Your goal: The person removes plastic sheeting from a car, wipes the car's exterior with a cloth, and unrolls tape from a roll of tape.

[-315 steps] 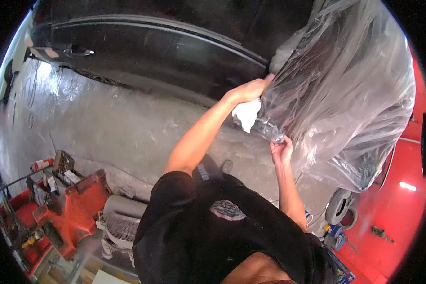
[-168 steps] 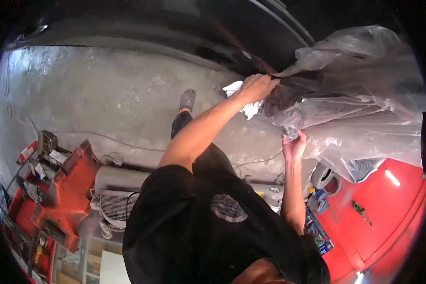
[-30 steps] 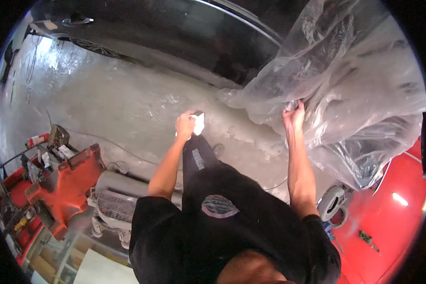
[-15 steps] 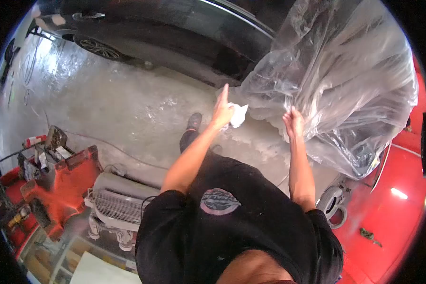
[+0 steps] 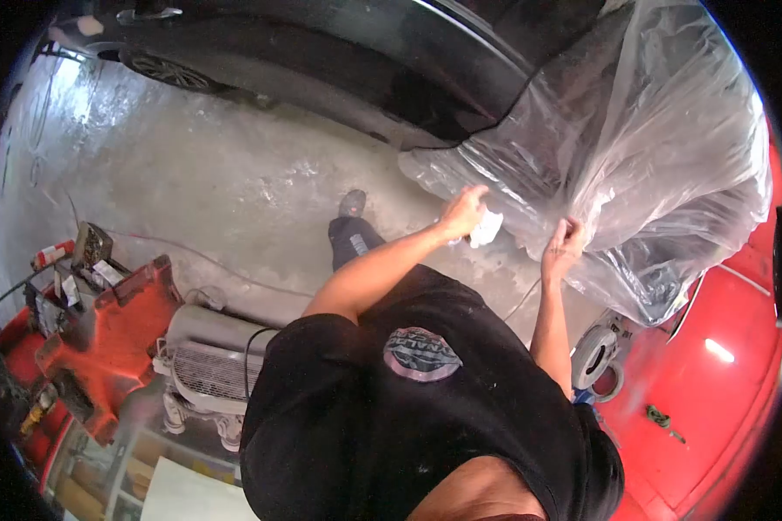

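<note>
My left hand (image 5: 466, 214) is closed around a crumpled white wipe (image 5: 487, 228), which could be cloth or paper. Just beyond that hand hangs the near edge of a large clear plastic sheet (image 5: 669, 165). The fingers of my right hand (image 5: 565, 247) pinch the sheet where its folds gather. The sheet drapes over the end of a dark car (image 5: 356, 65), hiding most of what lies beneath it.
A red car panel (image 5: 704, 382) lies at the right, near a grey wheel-like part (image 5: 595, 356). To the left stand a dusty compressor (image 5: 208, 360) and an orange-red stand (image 5: 117, 343). A thin hose (image 5: 208, 260) crosses the concrete floor (image 5: 235, 182).
My left hand has moved right with the white wipe, towards the sheet, and its pointing finger has curled in. My right hand has shifted slightly right and down, still gripping the sheet.
</note>
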{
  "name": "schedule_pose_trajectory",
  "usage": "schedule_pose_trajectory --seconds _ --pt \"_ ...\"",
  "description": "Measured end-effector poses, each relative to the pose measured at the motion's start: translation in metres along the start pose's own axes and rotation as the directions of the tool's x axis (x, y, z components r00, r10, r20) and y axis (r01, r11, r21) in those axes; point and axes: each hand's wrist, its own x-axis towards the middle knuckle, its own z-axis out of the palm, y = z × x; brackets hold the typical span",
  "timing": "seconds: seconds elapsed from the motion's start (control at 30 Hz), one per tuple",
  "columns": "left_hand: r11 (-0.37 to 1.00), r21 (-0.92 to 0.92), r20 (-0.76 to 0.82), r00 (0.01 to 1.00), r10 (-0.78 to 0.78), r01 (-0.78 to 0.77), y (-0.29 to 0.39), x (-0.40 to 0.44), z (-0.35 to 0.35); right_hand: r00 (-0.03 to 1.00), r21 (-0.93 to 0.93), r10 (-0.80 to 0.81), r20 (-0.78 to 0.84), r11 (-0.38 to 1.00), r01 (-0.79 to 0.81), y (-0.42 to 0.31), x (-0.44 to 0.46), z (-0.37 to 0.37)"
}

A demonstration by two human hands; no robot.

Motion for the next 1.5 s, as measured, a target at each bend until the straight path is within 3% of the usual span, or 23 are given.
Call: schedule_pose_trajectory --seconds 0.07,0.1,0.13,0.23,0.37,0.5,0.53,0.57,0.6,0.63,0.7,0.77,0.9,0.97,1.03,1.07,1.13,1.17,1.27,1.37,1.47,1.5 --pt "0.999 -0.049 -0.151 0.989 0.005 -0.012 0.003 0.02 -0.028 0.973 0.084 -0.207 0.104 0.977 0.198 -0.055 0.011 0.014" --pt "0.987 0.013 -0.245 0.956 0.16 -0.161 0.035 0.018 -0.052 0.936 0.136 -0.312 0.162 0.947 0.292 -0.081 0.02 0.023" --pt "0.95 0.082 -0.327 0.892 0.312 -0.302 0.077 0.017 -0.074 0.924 0.156 -0.303 0.234 0.949 0.272 -0.099 0.031 0.034" --pt "0.928 0.293 -0.184 0.939 0.29 -0.229 0.113 0.041 -0.09 0.905 0.173 -0.369 0.211 0.925 0.337 -0.124 0.059 0.069" --pt "0.864 0.453 -0.117 0.946 0.302 -0.22 0.087 0.058 -0.085 0.888 0.168 -0.403 0.222 0.913 0.373 -0.111 0.075 0.081" --pt "0.9 0.318 -0.064 0.941 0.333 -0.297 0.088 0.049 -0.107 0.932 0.085 -0.331 0.144 0.943 0.322 -0.075 0.051 0.072" --pt "0.911 0.291 -0.073 0.943 0.325 -0.292 0.086 0.045 -0.111 0.983 0.233 -0.026 0.181 0.972 -0.017 -0.054 0.044 0.077" --pt "0.921 0.266 -0.079 0.946 0.315 -0.284 0.08 0.041 -0.112 0.926 0.354 0.272 0.263 0.865 -0.355 -0.033 0.035 0.082" --pt "0.93 0.244 -0.08 0.95 0.302 -0.275 0.075 0.037 -0.112 0.764 0.43 0.522 0.38 0.631 -0.646 -0.032 0.027 0.08" --pt "0.966 0.192 -0.08 0.978 0.191 -0.173 0.072 0.034 -0.111 0.653 0.556 0.524 0.547 0.355 -0.752 -0.03 0.023 0.075" --pt "0.968 0.192 -0.117 0.975 0.189 -0.164 0.051 0.03 -0.097 0.607 0.686 0.438 0.663 -0.031 -0.727 -0.03 0.028 0.082" --pt "0.966 0.205 -0.1 0.979 0.18 -0.157 0.049 0.022 -0.095 0.555 0.643 0.326 0.766 -0.387 -0.66 -0.027 0.044 0.103" --pt "0.978 0.197 -0.037 0.996 0.075 -0.067 0.054 0.009 -0.089 0.559 0.676 0.379 0.737 -0.404 -0.617 -0.033 0.051 0.127" --pt "0.985 0.172 -0.032 0.999 0.011 -0.005 0.064 0.003 -0.093 0.521 0.706 0.477 0.708 -0.479 -0.522 -0.014 0.053 0.137" --pt "0.984 0.17 -0.081 0.994 0.069 -0.054 0.053 -0.003 -0.094 0.481 0.736 0.556 0.677 -0.522 -0.432 -0.015 0.052 0.127" --pt "0.982 0.168 -0.108 0.989 0.103 -0.084 0.048 -0.003 -0.096 0.474 0.712 0.532 0.702 -0.539 -0.45 -0.015 0.053 0.127" --pt "0.988 0.153 -0.132 0.991 0.014 0.006 0.057 -0.011 -0.099 0.459 0.668 0.486 0.744 -0.559 -0.491 -0.006 0.058 0.126" --pt "0.989 0.136 -0.144 0.989 -0.033 0.053 0.06 -0.018 -0.098 0.42 0.673 0.527 0.739 -0.547 -0.499 -0.005 0.059 0.128" --pt "0.998 0.068 -0.208 0.978 0.003 0.012 0.052 -0.025 -0.09 0.499 0.733 0.542 0.676 -0.425 -0.531 0.019 0.051 0.143" --pt "1.0 -0.001 -0.228 0.974 0.012 -0.012 0.044 -0.02 -0.087 0.516 0.769 0.59 0.621 -0.332 -0.545 0.01 0.031 0.131" --pt "0.979 -0.066 -0.103 0.974 -0.201 0.195 0.071 -0.019 -0.092 0.534 0.771 0.602 0.593 -0.235 -0.592 -0.008 0.007 0.109" --pt "0.977 -0.092 -0.084 0.976 -0.2 0.192 0.071 -0.015 -0.088 0.543 0.77 0.603 0.585 -0.201 -0.606 -0.013 0.004 0.101"
